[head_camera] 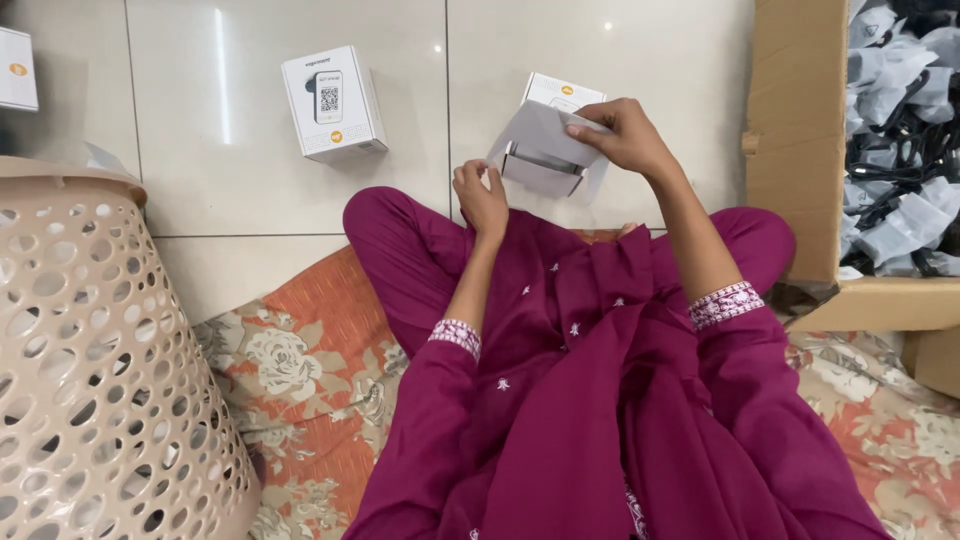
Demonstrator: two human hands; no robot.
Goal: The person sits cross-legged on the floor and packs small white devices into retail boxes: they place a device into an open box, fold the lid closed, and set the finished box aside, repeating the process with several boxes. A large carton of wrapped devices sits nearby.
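Right hand (628, 135) grips the raised top flap of a small white cardboard box (545, 158), fingers curled over the flap's edge and thumb beneath it, so the box hangs open-mouthed above the floor in front of the person's knees. Left hand (482, 195) sits just beside the box's lower left corner, its fingers loosely bent and pinched together; whether the fingertips actually touch the cardboard or hold something small cannot be told from this view. Both forearms come out of magenta sleeves with embroidered white cuffs (725, 303).

Directly behind the held box, partly hidden by it, a second small white box with an orange dot (566, 92) lies on the glossy pale tiled floor (240, 170). Further left on the tiles stands a third white carton with a square black-and-white code panel on its face (333, 103), well apart from both hands. At the picture's far left edge the corner of another white box (17, 68) shows.

The person sits cross-legged in magenta clothing on an orange and cream floral cushion (300, 370). To their left stands a beige plastic laundry basket with oval holes (95, 360), its wall touching the cushion. To their right, a large brown corrugated cardboard carton (800, 130) stands open, filled with black cables wrapped in clear grey plastic bags (900, 150).
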